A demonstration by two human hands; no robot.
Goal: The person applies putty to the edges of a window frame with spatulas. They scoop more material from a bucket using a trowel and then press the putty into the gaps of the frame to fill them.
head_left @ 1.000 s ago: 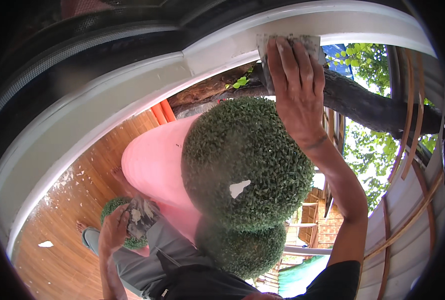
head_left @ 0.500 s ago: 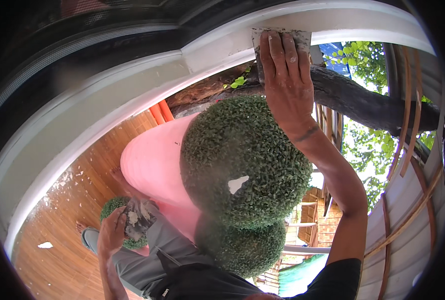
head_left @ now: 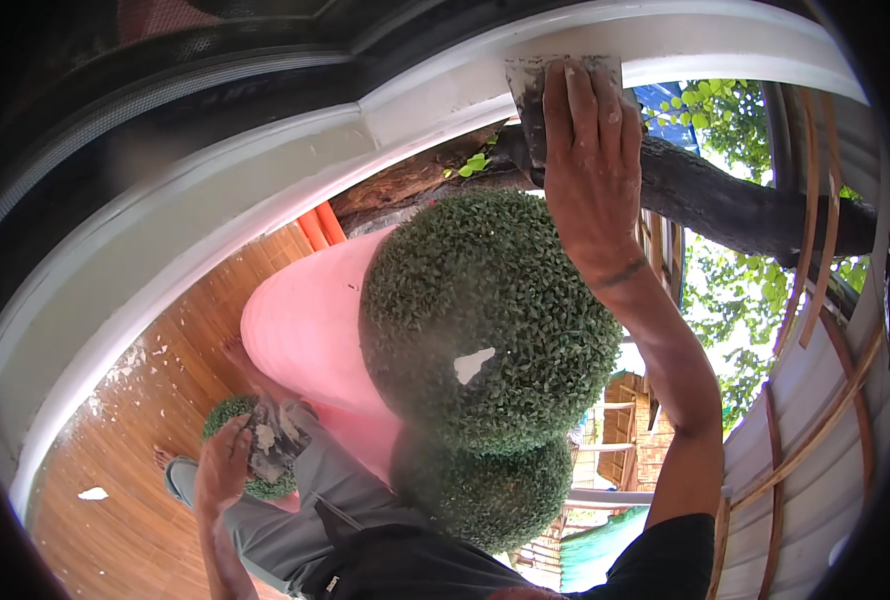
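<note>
The right hand (head_left: 595, 190) has shifted rightward across its flat, smeared blade (head_left: 529, 98).

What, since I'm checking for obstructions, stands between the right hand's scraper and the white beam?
Nothing visible: the right hand holds its fingers over the gray scraper, whose upper edge overlaps the white beam. Its underside is hidden; the green shrub appears lower, clear of that edge.

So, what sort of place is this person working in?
Probably a porch or terrace open to the outdoors: there's a wood-look floor, a large pink planter with a rounded green bush, and a thick tree trunk.
</note>
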